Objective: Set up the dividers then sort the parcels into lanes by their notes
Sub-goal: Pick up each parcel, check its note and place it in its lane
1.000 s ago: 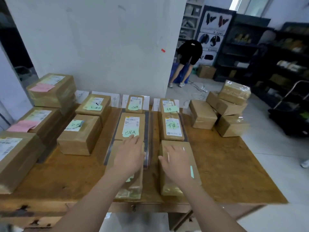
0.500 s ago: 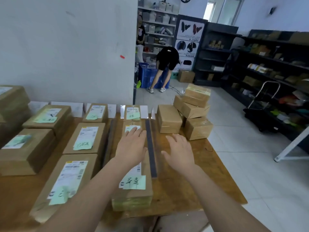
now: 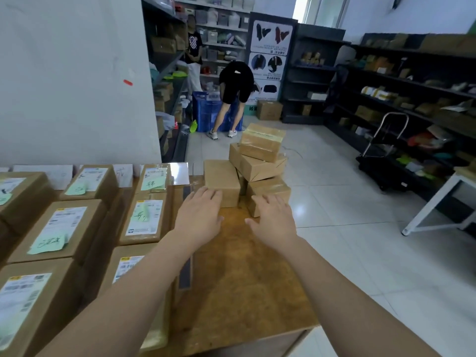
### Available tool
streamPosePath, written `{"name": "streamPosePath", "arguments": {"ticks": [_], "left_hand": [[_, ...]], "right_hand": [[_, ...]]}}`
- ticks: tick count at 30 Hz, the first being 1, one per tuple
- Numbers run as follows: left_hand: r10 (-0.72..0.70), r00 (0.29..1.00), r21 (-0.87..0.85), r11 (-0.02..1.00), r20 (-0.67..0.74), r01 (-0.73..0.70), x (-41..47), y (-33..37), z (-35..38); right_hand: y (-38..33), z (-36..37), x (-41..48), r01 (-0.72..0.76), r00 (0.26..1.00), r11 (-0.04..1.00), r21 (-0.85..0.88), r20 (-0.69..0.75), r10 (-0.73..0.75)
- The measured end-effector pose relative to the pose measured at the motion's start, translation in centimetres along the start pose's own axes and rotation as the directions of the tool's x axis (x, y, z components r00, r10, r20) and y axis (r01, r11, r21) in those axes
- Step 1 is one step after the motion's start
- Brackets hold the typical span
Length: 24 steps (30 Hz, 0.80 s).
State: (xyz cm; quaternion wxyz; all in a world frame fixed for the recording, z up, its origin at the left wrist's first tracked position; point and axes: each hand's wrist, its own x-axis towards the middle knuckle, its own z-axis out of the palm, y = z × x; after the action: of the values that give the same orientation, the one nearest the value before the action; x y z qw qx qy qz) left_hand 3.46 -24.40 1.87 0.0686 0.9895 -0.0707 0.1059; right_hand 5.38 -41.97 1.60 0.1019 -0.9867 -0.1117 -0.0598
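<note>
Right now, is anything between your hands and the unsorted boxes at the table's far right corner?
Nothing visible. The left hand is at the front of the lone plain box, the right hand at the bottom box of the stack beside it; only bare tabletop lies under them.

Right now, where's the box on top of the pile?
Head view, right of centre: the top box sits on a tilted box at the far end of the table, beyond the right hand.

Brown parcels [image 3: 65,228] bearing green notes [image 3: 47,244] are laid in rows at left. A grey divider [image 3: 185,276] is laid flat beside them. A stack [image 3: 260,161] of plain parcels is piled crookedly beyond.
</note>
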Motion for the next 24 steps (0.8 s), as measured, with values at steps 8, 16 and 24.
{"name": "streamPosePath", "arguments": {"ticks": [8,16,24], "left_hand": [[0.034,0.999,0.011,0.999,-0.021,-0.034,9.0,1.1,0.5],[0.041,0.999,0.015,0.999,-0.031,-0.041,19.0,0.6,1.4],[-0.019,1.0,-0.073,0.997,-0.022,0.017,27.0,0.3,2.8]], "right_hand": [[4.1,-0.9,7.4,-0.039,0.998,0.999,0.001,-0.057,0.039],[7.0,-0.9,15.4,-0.109,0.99,0.99,0.093,-0.074,0.116],[9.7,-0.3,21.6,-0.188,0.979,0.952,0.24,-0.03,0.2]]}}
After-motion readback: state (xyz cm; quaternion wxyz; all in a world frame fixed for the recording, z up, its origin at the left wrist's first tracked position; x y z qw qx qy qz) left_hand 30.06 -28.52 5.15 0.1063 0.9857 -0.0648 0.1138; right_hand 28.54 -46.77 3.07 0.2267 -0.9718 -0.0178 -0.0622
